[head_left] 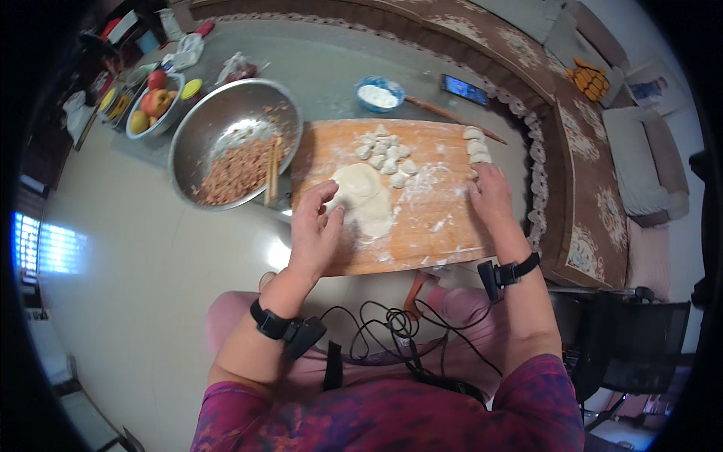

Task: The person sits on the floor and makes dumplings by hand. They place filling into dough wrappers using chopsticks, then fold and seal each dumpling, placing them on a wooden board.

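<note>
On the floured wooden board (440,192), several flat round dough wrappers (369,203) lie overlapping at the left. My left hand (312,230) hovers at their left edge, fingers apart, nothing held. Along the board's right edge runs a short row of filled dumplings (476,143). At the near end of this row is my right hand (492,197), its bent fingers closed around a dumpling that they mostly hide. Small floured dough pieces (388,154) are clustered toward the far middle of the board.
Left of the board stands a large metal bowl (184,162) of minced filling (237,172), with chopsticks (272,173) in it. Beyond the board are a blue bowl of flour (378,96), a rolling pin (444,113) and a phone (464,89). A fruit basket (172,113) sits far left. Black cables (403,320) cross my lap.
</note>
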{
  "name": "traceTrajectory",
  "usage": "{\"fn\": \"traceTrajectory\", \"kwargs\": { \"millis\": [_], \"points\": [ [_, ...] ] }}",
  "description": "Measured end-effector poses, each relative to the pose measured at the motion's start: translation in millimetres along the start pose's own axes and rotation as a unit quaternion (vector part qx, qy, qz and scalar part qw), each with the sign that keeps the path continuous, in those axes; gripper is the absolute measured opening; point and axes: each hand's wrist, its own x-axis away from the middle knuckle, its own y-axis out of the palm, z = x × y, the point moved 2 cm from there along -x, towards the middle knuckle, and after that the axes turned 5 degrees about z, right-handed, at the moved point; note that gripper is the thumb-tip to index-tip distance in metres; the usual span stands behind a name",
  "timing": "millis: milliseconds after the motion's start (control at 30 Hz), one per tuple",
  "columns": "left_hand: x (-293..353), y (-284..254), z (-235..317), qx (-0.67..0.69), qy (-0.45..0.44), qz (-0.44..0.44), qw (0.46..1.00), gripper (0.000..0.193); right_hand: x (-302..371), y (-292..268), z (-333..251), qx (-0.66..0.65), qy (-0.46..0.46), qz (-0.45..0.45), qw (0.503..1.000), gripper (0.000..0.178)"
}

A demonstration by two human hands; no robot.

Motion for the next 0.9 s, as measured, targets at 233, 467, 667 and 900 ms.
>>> {"fn": "traceTrajectory", "kwargs": {
  "millis": [233, 467, 667, 900],
  "points": [
    [13, -55, -15, 0.206, -0.218, 0.003, 0.954, 0.038, -8, 48, -182, -0.199, -0.07, -0.151, 0.966, 0.024],
    [30, -114, -22, 0.224, -0.24, 0.003, 0.944, 0.039, 20, 74, -244, -0.102, -0.049, -0.195, 0.974, 0.02],
    [49, -140, -37, 0.199, -0.223, -0.002, 0.954, 0.038, 38, 70, -271, -0.065, -0.062, -0.214, 0.973, 0.023],
    [55, -137, -48, 0.201, -0.21, -0.017, 0.957, 0.036, 70, 66, -303, -0.047, -0.041, -0.124, 0.99, 0.031]
  ]
}}
